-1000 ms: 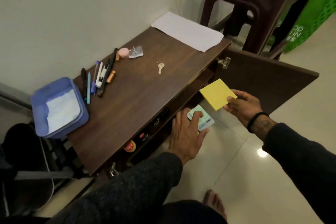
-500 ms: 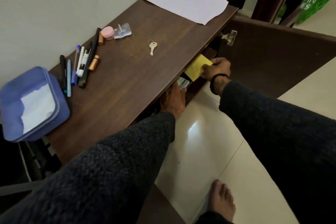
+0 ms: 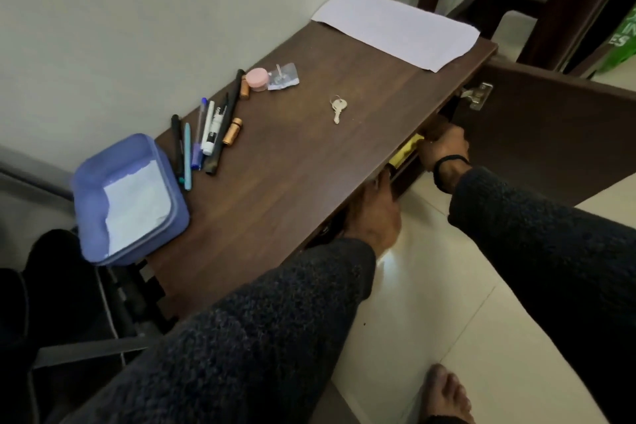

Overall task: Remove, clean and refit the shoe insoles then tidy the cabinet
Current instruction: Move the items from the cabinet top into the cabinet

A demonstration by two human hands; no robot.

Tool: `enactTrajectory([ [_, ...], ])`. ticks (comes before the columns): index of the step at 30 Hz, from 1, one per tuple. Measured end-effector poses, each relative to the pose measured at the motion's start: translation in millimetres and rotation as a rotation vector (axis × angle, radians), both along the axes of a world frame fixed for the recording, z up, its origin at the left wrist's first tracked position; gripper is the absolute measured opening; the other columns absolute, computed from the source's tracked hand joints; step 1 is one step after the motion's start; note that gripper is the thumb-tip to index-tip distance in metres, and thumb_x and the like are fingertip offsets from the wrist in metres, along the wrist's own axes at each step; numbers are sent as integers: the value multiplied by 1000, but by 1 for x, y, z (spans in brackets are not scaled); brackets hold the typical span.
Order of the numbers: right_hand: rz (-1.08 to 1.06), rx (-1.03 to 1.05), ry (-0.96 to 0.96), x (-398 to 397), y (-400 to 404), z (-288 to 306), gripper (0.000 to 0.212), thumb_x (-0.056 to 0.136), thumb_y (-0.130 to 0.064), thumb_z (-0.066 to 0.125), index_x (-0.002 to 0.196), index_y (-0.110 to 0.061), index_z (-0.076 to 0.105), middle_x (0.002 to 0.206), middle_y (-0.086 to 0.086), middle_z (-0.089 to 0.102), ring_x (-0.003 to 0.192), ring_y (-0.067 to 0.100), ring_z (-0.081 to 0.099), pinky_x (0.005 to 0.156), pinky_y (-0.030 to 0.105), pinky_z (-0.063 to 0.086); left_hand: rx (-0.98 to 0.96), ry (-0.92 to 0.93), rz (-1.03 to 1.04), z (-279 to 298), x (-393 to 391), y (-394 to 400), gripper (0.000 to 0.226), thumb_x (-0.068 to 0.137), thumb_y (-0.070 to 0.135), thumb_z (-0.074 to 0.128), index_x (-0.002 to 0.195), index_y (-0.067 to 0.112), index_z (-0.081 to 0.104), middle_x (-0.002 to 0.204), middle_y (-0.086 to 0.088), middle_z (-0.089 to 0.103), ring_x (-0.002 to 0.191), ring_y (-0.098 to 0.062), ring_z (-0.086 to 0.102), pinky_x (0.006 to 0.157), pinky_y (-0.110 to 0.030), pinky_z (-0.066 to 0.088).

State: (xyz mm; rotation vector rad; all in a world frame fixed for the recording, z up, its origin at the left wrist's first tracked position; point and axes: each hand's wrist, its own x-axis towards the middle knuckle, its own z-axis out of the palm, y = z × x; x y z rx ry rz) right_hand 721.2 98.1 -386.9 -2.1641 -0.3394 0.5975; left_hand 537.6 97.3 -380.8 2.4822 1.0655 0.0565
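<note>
Both hands inside cabinet (image 3: 282, 162); yellow pad (image 3: 407, 151) against right-hand fingers (image 3: 434, 140).

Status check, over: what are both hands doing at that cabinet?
Right hand pinching yellow sticky-note pad, sliding it under brown wooden cabinet top. Left hand reaching inside, fingers hidden. Door open.

key (image 3: 338, 109) on cabinet (image 3: 275, 182), pens (image 3: 206, 134) left

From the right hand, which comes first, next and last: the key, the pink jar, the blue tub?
From the right hand at the cabinet's front edge:
1. Key, mid-top, nearest.
2. Pink jar, back by the wall.
3. Blue tub, far left end, farthest.
</note>
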Motion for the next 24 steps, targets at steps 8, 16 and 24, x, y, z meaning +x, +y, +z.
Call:
enactTrajectory([
  [8, -173, 113, -345, -8, -33, 86, 22, 99, -18, 48, 111, -8, 64, 115, 17, 67, 113, 36, 60, 96, 40, 46, 148, -385, -301, 85, -31, -16, 16, 101, 28, 53, 110, 19, 62, 100, 0, 62, 85, -15, 56, 74, -34, 55],
  [16, 220, 284, -581, -52, 23, 159, 12, 92, -24, 67, 100, -16, 62, 92, 0, 66, 88, 23, 63, 80, 37, 51, 435, -513, 187, 152, -65, 96, 12, 97, 35, 57, 98, 25, 64, 94, 4, 62, 90, -17, 53, 78, -38, 49],
  [24, 724, 190, -594, -116, 140, 168, 48, 77, -35, 83, 118, -23, 62, 111, -5, 67, 102, 16, 61, 83, 26, 47, 288, -199, 427, 161, -72, 186, 33, 94, 24, 55, 127, 23, 53, 123, -4, 64, 118, -29, 43, 94, -43, 33],
])
